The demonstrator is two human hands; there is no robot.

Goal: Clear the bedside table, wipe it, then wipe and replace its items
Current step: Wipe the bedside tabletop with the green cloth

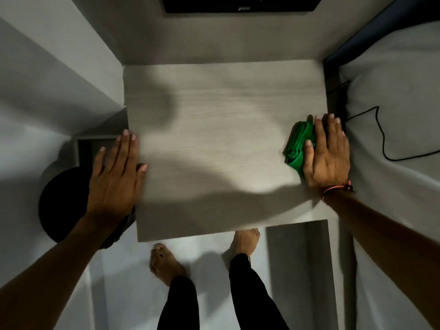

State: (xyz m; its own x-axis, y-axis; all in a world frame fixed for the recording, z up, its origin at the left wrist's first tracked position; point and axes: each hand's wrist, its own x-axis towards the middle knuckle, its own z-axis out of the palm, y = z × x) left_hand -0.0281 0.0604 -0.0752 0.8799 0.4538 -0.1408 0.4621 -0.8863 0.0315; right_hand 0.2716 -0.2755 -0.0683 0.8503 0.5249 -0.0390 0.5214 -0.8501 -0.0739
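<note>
Right hand (327,153) flat, fingers spread, pressed on green cloth (298,144) at the table's (214,139) right edge, arm reaching in from lower right. Left hand (116,172) open, fingers straight and together, palm down over the table's left edge, holding nothing. Cable (381,134) on bedding right of the table.

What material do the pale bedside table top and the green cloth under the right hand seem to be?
Pale bedside table top: likely wood-look laminate, matt; faint straight grain lines and no glare. Green cloth: soft fabric, perhaps microfibre; it bunches in thick folds under the flat right hand.
</note>
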